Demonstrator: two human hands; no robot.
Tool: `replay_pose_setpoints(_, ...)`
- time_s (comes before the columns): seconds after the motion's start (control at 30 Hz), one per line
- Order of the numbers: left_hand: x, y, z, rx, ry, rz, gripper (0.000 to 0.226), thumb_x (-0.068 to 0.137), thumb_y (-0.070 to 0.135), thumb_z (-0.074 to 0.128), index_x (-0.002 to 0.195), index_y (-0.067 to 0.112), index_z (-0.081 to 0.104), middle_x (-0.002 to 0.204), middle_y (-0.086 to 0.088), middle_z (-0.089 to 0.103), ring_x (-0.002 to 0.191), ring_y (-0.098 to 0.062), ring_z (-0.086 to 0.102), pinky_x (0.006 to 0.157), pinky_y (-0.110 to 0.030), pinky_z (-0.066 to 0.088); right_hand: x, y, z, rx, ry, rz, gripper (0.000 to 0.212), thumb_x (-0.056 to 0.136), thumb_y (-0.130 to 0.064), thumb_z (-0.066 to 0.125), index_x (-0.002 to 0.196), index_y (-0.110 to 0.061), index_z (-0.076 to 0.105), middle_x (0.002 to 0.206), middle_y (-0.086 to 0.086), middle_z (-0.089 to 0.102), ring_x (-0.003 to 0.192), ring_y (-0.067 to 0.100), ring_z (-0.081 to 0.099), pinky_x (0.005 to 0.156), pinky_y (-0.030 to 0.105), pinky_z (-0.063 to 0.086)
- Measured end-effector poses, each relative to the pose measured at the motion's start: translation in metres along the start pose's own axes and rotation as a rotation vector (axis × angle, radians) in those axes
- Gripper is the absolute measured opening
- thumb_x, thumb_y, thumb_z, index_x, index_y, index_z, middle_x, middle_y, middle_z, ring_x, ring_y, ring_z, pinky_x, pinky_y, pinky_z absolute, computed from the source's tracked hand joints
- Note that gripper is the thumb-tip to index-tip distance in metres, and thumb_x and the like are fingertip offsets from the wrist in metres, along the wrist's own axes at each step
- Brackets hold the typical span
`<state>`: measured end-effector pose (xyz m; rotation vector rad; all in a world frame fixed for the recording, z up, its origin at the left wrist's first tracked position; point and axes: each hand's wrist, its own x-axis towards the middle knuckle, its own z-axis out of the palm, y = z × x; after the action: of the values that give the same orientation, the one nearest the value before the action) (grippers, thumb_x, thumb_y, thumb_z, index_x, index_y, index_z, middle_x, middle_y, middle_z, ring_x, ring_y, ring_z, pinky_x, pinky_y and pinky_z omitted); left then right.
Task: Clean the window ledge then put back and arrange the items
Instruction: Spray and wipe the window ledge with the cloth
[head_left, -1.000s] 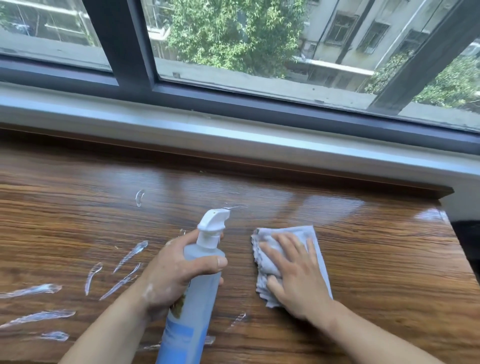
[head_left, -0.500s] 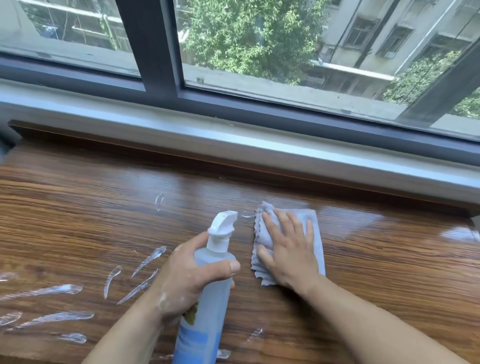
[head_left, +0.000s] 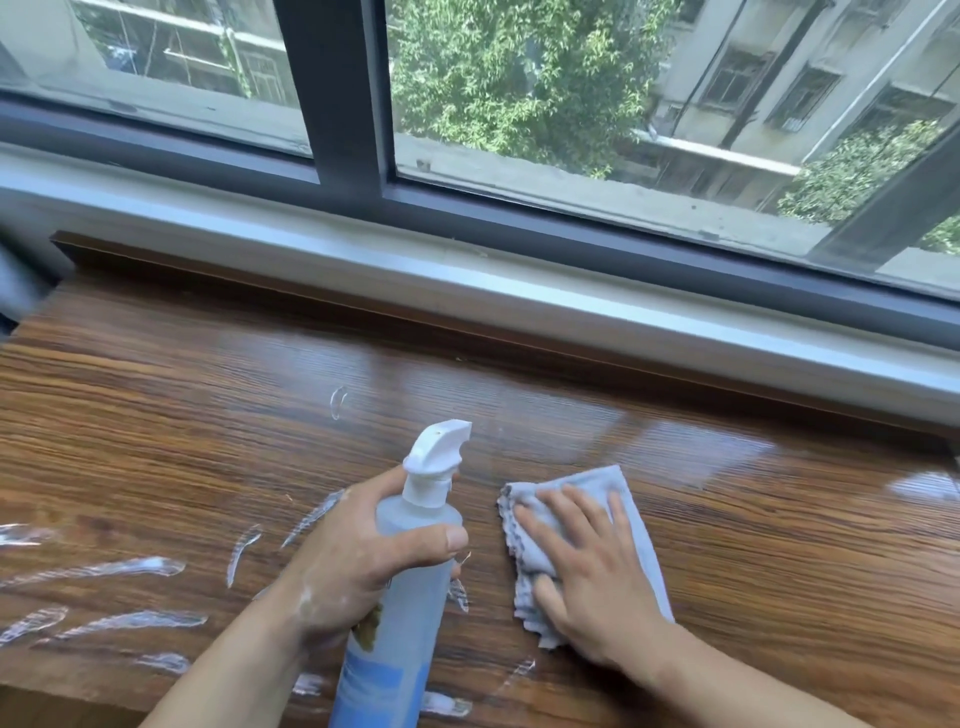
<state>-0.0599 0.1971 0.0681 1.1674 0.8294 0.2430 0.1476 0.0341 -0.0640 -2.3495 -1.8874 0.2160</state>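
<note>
The wide wooden window ledge (head_left: 753, 545) fills the lower view. My left hand (head_left: 353, 561) grips a translucent blue spray bottle (head_left: 410, 597) with a white trigger head, nozzle pointing right. To its right, a folded pale grey cloth (head_left: 618, 493) lies flat on the wood. My right hand (head_left: 587, 566) presses on the cloth with fingers spread. White streaks of cleaner (head_left: 119, 569) lie across the left part of the ledge.
A grey sill strip (head_left: 467, 291) and the dark window frame (head_left: 332, 104) run along the back of the ledge. Beyond the glass are trees and buildings. A blurred grey shape (head_left: 15, 280) sits at the far left edge.
My right hand slid the cloth back toward me and a little right after pushing it forward. The view shifted left. My left hand kept its hold on the bottle.
</note>
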Motion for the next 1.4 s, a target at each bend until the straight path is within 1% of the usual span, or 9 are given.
replay_pose_setpoints(0.17, -0.002, -0.002, -0.004, 0.005, 0.013, -0.007, 0.044, 0.051, 0.039, 0.086, 0.092, 0.025, 0.076, 0.086, -0.02, 0.075, 0.08, -0.039, 0.074, 0.07, -0.038, 0.058, 0.098, -0.004, -0.01, -0.04, -0.001, 0.197, 0.072, 0.078, -0.05, 0.034, 0.148, -0.036, 0.042, 0.151, 0.0, 0.041, 0.14, 0.027, 0.035, 0.117, 0.062, 0.014)
replay_pose_setpoints(0.23, -0.003, -0.005, -0.005, 0.04, 0.025, -0.018, 0.048, 0.053, 0.04, 0.086, 0.095, 0.021, 0.073, 0.089, -0.023, 0.074, 0.084, -0.045, 0.073, 0.076, -0.045, 0.057, 0.139, -0.01, -0.016, -0.015, -0.033, 0.292, 0.075, 0.077, -0.053, 0.025, 0.15, -0.038, 0.035, 0.157, -0.001, 0.033, 0.143, 0.026, 0.027, 0.118, 0.061, 0.01)
replay_pose_setpoints(0.3, -0.004, -0.007, -0.005, 0.055, 0.026, -0.024, 0.051, 0.054, 0.042, 0.086, 0.098, 0.021, 0.073, 0.09, -0.023, 0.074, 0.088, -0.048, 0.072, 0.082, -0.048, 0.055, 0.156, -0.016, -0.017, 0.0, -0.055, 0.323, 0.072, 0.079, -0.052, 0.025, 0.15, -0.039, 0.033, 0.157, -0.001, 0.03, 0.143, 0.026, 0.023, 0.118, 0.061, 0.008)
replay_pose_setpoints(0.57, -0.008, -0.003, -0.014, 0.024, 0.019, -0.005, 0.048, 0.052, 0.042, 0.086, 0.095, 0.025, 0.075, 0.091, -0.026, 0.072, 0.085, -0.045, 0.074, 0.076, -0.042, 0.055, 0.016, -0.012, -0.002, -0.004, -0.049, 0.05, 0.067, 0.08, -0.041, 0.048, 0.147, -0.036, 0.042, 0.148, -0.003, 0.04, 0.139, 0.027, 0.037, 0.116, 0.061, 0.016)
replay_pose_setpoints(0.73, -0.006, -0.002, -0.017, 0.029, 0.017, -0.013, 0.047, 0.052, 0.04, 0.086, 0.094, 0.022, 0.074, 0.092, -0.025, 0.073, 0.082, -0.041, 0.076, 0.073, -0.04, 0.058, 0.077, -0.003, -0.008, -0.003, -0.023, 0.134, 0.066, 0.081, -0.044, 0.039, 0.147, -0.038, 0.042, 0.149, -0.002, 0.042, 0.139, 0.026, 0.036, 0.117, 0.064, 0.017)
replay_pose_setpoints(0.9, -0.005, -0.003, -0.01, 0.039, 0.006, -0.027, 0.05, 0.052, 0.039, 0.086, 0.096, 0.018, 0.073, 0.092, -0.027, 0.072, 0.087, -0.048, 0.072, 0.073, -0.039, 0.057, 0.158, -0.014, -0.02, 0.057, -0.046, 0.321, 0.067, 0.083, -0.047, 0.032, 0.15, -0.041, 0.032, 0.156, -0.002, 0.032, 0.143, 0.025, 0.024, 0.119, 0.061, 0.006)
replay_pose_setpoints(1.0, -0.006, -0.003, -0.007, 0.037, -0.009, -0.037, 0.052, 0.051, 0.039, 0.085, 0.097, 0.017, 0.073, 0.091, -0.026, 0.073, 0.085, -0.046, 0.073, 0.07, -0.037, 0.058, 0.121, -0.02, -0.018, 0.055, -0.047, 0.257, 0.068, 0.08, -0.047, 0.031, 0.147, -0.04, 0.04, 0.152, -0.003, 0.035, 0.142, 0.024, 0.028, 0.119, 0.061, 0.006)
replay_pose_setpoints(1.17, -0.001, 0.005, -0.016, 0.029, 0.03, 0.003, 0.054, 0.053, 0.041, 0.086, 0.101, 0.02, 0.073, 0.092, -0.027, 0.072, 0.082, -0.04, 0.075, 0.076, -0.044, 0.058, 0.021, -0.012, 0.001, 0.013, 0.036, 0.159, 0.063, 0.078, -0.04, 0.046, 0.141, -0.036, 0.051, 0.143, -0.001, 0.047, 0.136, 0.026, 0.043, 0.113, 0.064, 0.025)
replay_pose_setpoints(1.4, 0.017, 0.021, -0.027, -0.016, 0.1, 0.03, 0.055, 0.053, 0.036, 0.087, 0.096, 0.007, 0.069, 0.084, -0.027, 0.071, 0.073, -0.038, 0.071, 0.069, -0.045, 0.058, 0.039, -0.021, 0.004, -0.004, 0.111, 0.169, 0.062, 0.077, -0.039, 0.046, 0.138, -0.033, 0.055, 0.141, -0.001, 0.049, 0.133, 0.026, 0.042, 0.112, 0.065, 0.025)
